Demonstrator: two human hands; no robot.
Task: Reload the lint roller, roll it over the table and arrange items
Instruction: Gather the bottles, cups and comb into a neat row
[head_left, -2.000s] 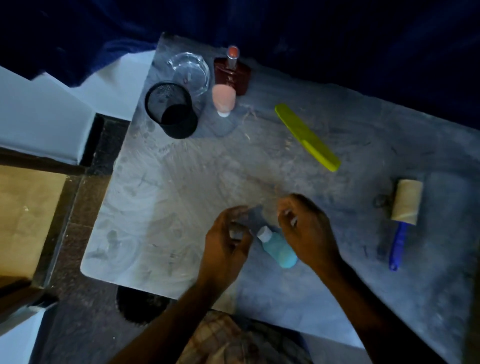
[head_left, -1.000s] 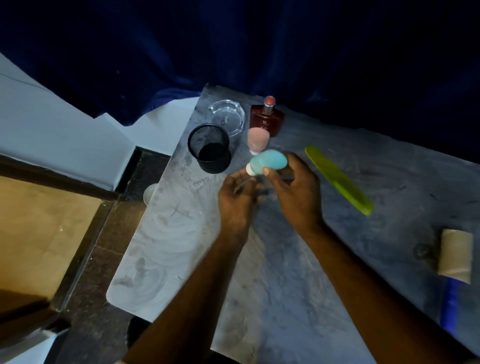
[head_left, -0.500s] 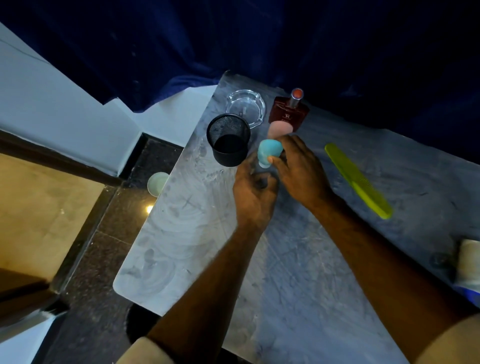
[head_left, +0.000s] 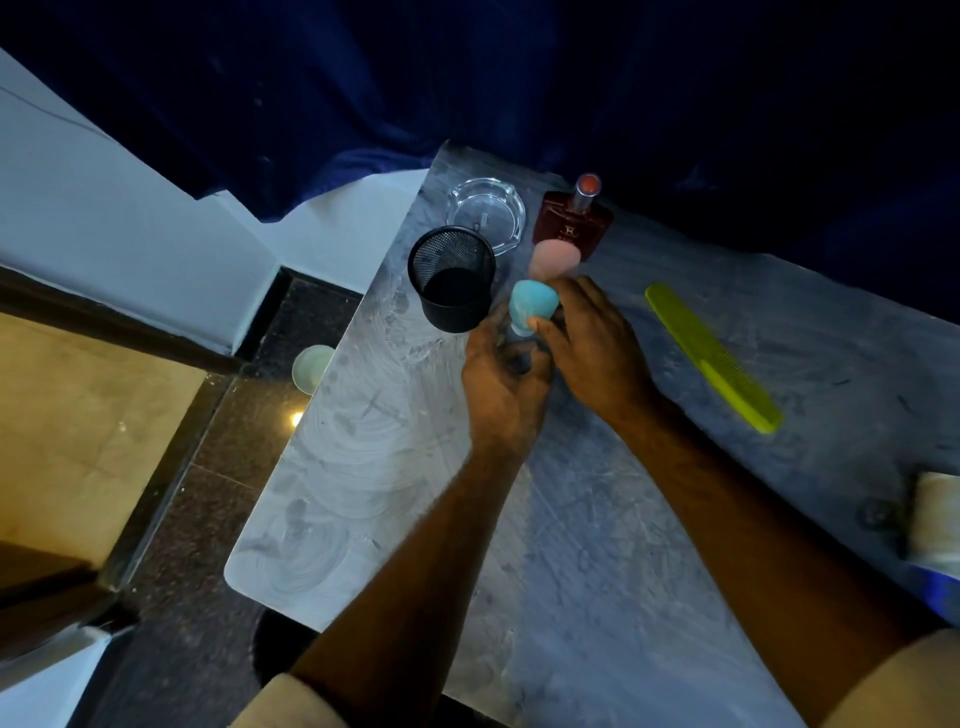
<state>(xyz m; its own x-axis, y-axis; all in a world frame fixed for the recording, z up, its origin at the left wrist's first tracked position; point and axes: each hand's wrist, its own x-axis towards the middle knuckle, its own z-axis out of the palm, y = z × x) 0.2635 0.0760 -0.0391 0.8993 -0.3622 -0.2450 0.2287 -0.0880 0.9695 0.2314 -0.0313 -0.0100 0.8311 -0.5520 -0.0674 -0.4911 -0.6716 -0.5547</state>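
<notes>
The right hand (head_left: 597, 353) pinches a teal bottle (head_left: 534, 303) between thumb and fingers, cap end down, just in front of a pink bottle (head_left: 553, 259). The left hand (head_left: 504, 387) curls in under the cap; whether it grips the cap or only steadies it cannot be told. The hold looks like tidying: the teal bottle is kept close to a cluster at the far left corner of the table (head_left: 384, 467), where a mesh cup (head_left: 451, 280), an ashtray (head_left: 485, 210) and a perfume bottle (head_left: 571, 223) stand together. A comb (head_left: 711, 358) lies loose nearer the far edge, well apart from them. The lint roller (head_left: 937, 522) lies at the right edge, untouched and partly out of view
</notes>
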